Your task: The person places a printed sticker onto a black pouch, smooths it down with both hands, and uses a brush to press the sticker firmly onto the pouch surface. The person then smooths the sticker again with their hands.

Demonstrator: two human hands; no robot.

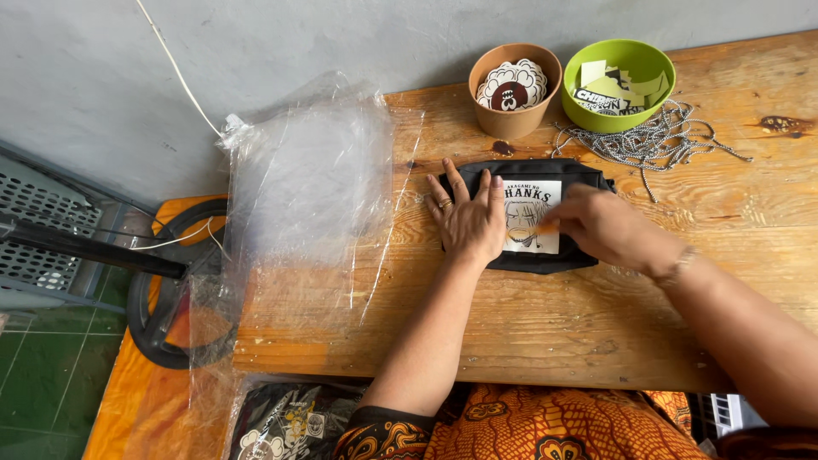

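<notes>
Black pouch (545, 255) with white printed panel: lies near the bench's (596, 332) far edge, long axis left-right. Left hand (467, 220) open, flat on its left end; right hand (603, 226), fingers curled, pinching something small and orange over the print.

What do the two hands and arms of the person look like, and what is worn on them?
Both forearms are bare, with no sleeves showing on them. The left hand wears a gold-coloured ring on one finger. The right hand has a thin bracelet at the wrist. No gloves or watch show.
</notes>
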